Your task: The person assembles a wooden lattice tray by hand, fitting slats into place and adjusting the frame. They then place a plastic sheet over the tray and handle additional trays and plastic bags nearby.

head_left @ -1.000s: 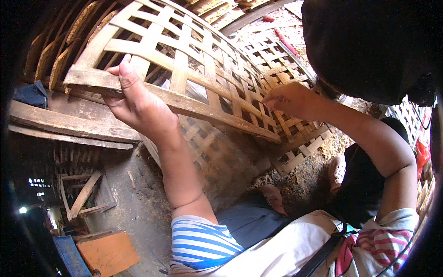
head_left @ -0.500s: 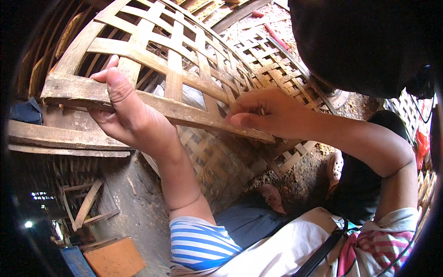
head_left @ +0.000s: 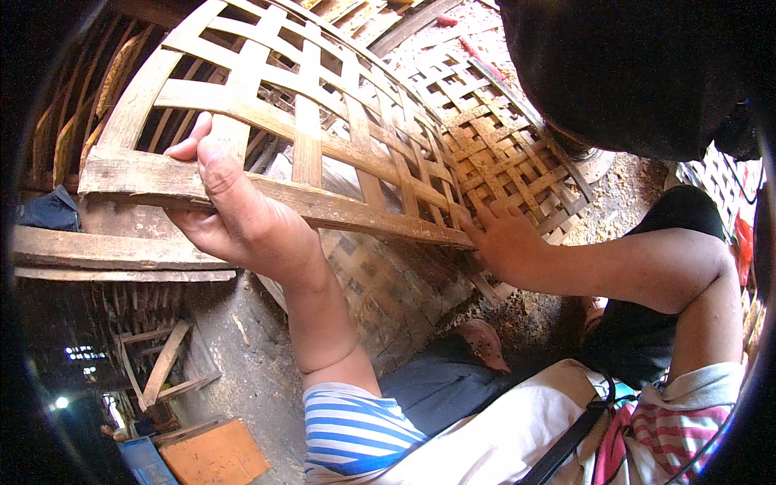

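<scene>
A large panel of loosely woven bamboo strips (head_left: 307, 145) is held up tilted, with a flat wooden bar (head_left: 356, 213) along its near edge. My left hand (head_left: 255, 226) is closed round this bar near its left end, thumb on the near side and fingertips showing through the weave. At the bar's right end, my right hand (head_left: 513, 246) grips the panel's corner with bent fingers; part of the grip is hidden. Just beyond that corner lies a second, more tightly woven bamboo panel (head_left: 517, 153).
Wooden planks (head_left: 121, 250) lie to the left, a dark cloth (head_left: 50, 210) on them. A small wooden frame (head_left: 166, 368) and an orange board (head_left: 214, 453) sit at lower left. A large dark shape (head_left: 622, 81) fills the upper right. Shavings litter the ground (head_left: 622, 194).
My right hand has slid right along the bar to its right end, its fingers less tightly curled. My left hand keeps its hold; the view has shifted slightly.
</scene>
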Action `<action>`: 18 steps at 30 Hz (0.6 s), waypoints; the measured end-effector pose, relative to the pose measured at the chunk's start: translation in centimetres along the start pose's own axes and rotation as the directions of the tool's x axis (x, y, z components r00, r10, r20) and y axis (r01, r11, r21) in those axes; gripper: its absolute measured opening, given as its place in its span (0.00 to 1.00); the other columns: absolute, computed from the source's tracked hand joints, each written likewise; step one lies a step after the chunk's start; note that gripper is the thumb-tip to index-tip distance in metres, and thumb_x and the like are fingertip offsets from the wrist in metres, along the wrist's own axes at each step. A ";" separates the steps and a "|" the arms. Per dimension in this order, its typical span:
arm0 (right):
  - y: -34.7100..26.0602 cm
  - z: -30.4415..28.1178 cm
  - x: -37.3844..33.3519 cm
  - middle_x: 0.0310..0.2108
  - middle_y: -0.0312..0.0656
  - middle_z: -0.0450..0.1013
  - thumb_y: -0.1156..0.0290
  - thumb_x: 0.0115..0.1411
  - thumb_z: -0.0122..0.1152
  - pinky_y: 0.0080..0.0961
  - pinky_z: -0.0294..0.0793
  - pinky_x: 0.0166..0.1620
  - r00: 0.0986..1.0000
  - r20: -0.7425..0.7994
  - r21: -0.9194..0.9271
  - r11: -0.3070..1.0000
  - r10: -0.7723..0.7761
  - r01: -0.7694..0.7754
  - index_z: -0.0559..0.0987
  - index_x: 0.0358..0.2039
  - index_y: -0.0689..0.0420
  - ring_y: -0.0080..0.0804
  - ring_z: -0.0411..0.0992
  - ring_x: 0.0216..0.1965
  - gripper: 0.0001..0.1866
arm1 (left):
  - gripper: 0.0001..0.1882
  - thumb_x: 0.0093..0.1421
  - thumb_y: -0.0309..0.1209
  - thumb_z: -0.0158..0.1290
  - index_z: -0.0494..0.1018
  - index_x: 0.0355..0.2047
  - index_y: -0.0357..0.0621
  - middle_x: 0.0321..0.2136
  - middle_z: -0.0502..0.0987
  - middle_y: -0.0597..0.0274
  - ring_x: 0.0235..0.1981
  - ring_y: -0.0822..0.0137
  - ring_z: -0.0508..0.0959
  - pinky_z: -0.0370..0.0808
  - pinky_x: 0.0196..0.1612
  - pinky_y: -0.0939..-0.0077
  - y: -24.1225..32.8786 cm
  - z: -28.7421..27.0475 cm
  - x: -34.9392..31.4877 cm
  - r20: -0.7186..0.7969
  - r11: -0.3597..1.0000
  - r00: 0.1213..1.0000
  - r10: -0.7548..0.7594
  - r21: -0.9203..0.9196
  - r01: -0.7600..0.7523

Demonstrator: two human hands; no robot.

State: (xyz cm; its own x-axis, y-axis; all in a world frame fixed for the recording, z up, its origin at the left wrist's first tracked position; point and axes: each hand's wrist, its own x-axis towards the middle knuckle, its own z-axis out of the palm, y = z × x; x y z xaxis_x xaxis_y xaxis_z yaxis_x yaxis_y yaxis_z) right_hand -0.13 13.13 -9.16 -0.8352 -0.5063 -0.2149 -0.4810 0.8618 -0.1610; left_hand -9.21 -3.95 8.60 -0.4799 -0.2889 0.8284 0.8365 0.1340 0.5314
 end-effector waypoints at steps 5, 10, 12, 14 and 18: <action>-3.3 -6.2 -1.0 0.69 0.55 0.40 0.62 0.56 0.60 0.50 0.46 0.66 0.748 -0.616 0.310 0.797 -0.247 0.518 0.42 0.68 0.57 0.54 0.43 0.69 0.48 | 0.16 0.65 0.25 0.46 0.61 0.50 0.29 0.46 0.71 0.51 0.47 0.66 0.71 0.65 0.57 0.70 0.4 0.9 -0.5 -0.026 0.996 0.998 -0.048 -0.081 0.046; -3.2 -1.0 -3.2 0.68 0.56 0.42 0.59 0.62 0.54 0.51 0.48 0.65 0.962 -0.257 0.404 0.895 -0.087 0.189 0.43 0.68 0.58 0.53 0.45 0.68 0.42 | 0.17 0.64 0.26 0.46 0.61 0.50 0.30 0.45 0.71 0.51 0.48 0.66 0.70 0.62 0.59 0.68 0.8 1.6 -0.4 0.000 0.996 0.999 -0.038 -0.082 0.038; -3.2 -1.2 -3.3 0.67 0.57 0.45 0.58 0.64 0.51 0.49 0.49 0.65 0.985 -0.172 0.379 0.921 -0.020 0.085 0.46 0.68 0.58 0.52 0.47 0.68 0.39 | 0.16 0.65 0.27 0.45 0.61 0.50 0.30 0.45 0.71 0.50 0.48 0.64 0.70 0.61 0.60 0.67 0.6 1.1 -0.3 0.007 0.998 1.000 -0.017 -0.058 0.017; -3.1 -4.4 -3.5 0.65 0.58 0.49 0.58 0.65 0.48 0.47 0.50 0.65 0.957 -0.289 0.401 0.910 0.015 0.107 0.50 0.67 0.59 0.52 0.48 0.67 0.36 | 0.16 0.65 0.27 0.45 0.61 0.50 0.31 0.45 0.71 0.50 0.48 0.63 0.70 0.61 0.60 0.67 0.3 0.2 -0.1 0.018 1.000 1.000 0.006 -0.015 -0.006; -3.5 -12.4 -1.5 0.66 0.57 0.50 0.56 0.66 0.46 0.42 0.48 0.66 0.472 -0.877 0.258 0.737 -0.093 0.625 0.53 0.66 0.60 0.50 0.49 0.67 0.34 | 0.15 0.66 0.32 0.43 0.62 0.46 0.32 0.44 0.70 0.48 0.47 0.62 0.70 0.63 0.57 0.66 1.2 1.3 -0.5 0.031 0.989 1.000 0.004 0.150 -0.008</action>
State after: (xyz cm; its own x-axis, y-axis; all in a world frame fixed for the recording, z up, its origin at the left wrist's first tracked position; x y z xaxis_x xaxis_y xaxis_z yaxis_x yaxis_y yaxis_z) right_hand -0.46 11.26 3.64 -0.5833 -0.2916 0.7581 -0.8073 0.3108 -0.5016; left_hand -8.32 -2.37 9.05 -0.4851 -0.2585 0.8354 0.7911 0.2774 0.5452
